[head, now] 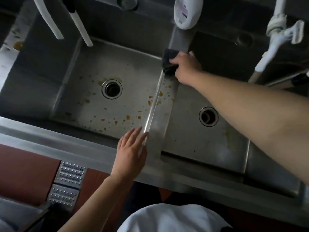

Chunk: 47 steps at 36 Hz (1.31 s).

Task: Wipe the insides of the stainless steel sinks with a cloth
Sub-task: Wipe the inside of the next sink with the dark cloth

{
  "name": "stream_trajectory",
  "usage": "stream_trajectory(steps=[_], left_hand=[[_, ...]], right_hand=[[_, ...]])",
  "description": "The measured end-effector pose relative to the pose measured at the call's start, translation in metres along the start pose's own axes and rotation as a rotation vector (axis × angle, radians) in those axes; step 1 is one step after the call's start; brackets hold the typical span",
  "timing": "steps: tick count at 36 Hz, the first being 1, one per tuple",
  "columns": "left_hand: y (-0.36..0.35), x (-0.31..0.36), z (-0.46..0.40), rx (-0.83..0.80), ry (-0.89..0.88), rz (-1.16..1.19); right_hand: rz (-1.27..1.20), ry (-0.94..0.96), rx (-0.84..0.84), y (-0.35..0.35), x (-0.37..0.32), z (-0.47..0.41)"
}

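White fabric [172, 218], the person's clothing, filled the bottom edge, and above it ran the steel front rim [50, 141] of the counter. Resting on that rim, at the near end of the divider [157, 131] between the two basins, lay the left hand [132, 151], palm down with its fingers straight and spread, holding nothing; the fingertips reached just over the edge of the left sink [80, 91].

Orange-brown spots [127, 117] were scattered across the left sink's floor, thickest toward the divider, and a few sat on the divider's top. Its round drain [112, 89] had a yellowish smear at the rim. The right sink [187, 134] looked cleaner, with faint marks only, and its drain [208, 116] lay partly under the outstretched right forearm.

At the far end of the divider, the right hand [185, 67] gripped a dark cloth [168, 60], fingers curled over it and pressing it onto the divider's top by the back wall. The cloth hung slightly over the left sink's side.

Two white spouts [80, 25] slanted over the left sink, a white dispenser [187, 12] hung above the divider, and a white hose [274, 44] hung at right. Red floor tiles and a perforated metal grate [68, 180] showed below the counter.
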<state>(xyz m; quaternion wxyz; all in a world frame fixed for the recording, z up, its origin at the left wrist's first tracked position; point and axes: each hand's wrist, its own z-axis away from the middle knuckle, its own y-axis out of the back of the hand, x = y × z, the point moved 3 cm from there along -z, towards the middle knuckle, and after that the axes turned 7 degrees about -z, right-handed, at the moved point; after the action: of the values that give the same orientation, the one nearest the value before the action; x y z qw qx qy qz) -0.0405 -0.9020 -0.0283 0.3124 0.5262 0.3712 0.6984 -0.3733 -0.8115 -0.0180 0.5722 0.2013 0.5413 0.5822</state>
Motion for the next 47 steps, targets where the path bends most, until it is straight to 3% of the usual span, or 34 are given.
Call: stream_trajectory(steps=[4, 10, 15, 22, 27, 34, 40, 47], left_hand=[[0.016, -0.024, 0.007, 0.047, 0.093, -0.026], [0.011, -0.044, 0.036, -0.070, 0.369, -0.295], [-0.001, -0.030, 0.068, -0.056, 0.547, -0.277], [-0.023, 0.009, 0.102, -0.053, 0.647, -0.206], [-0.039, 0.038, 0.108, -0.096, 0.623, -0.278], [-0.072, 0.103, 0.100, -0.051, 0.406, -0.256], [-0.124, 0.165, 0.079, -0.139, 0.155, -0.234], [-0.163, 0.225, 0.060, -0.281, 0.001, -0.234]], right_hand=[[-0.027, 0.094, -0.041, -0.024, -0.008, 0.060], [-0.048, 0.285, -0.216, -0.063, -0.017, 0.157], [-0.072, 0.402, -0.404, -0.086, -0.017, 0.206], [-0.092, 0.516, -0.613, -0.106, -0.005, 0.270], [-0.108, 0.401, -0.633, -0.100, 0.032, 0.289], [-0.092, 0.269, -0.614, -0.061, 0.136, 0.331], [-0.089, 0.059, -0.462, -0.030, 0.247, 0.393], [-0.031, -0.220, -0.264, -0.005, 0.346, 0.465]])
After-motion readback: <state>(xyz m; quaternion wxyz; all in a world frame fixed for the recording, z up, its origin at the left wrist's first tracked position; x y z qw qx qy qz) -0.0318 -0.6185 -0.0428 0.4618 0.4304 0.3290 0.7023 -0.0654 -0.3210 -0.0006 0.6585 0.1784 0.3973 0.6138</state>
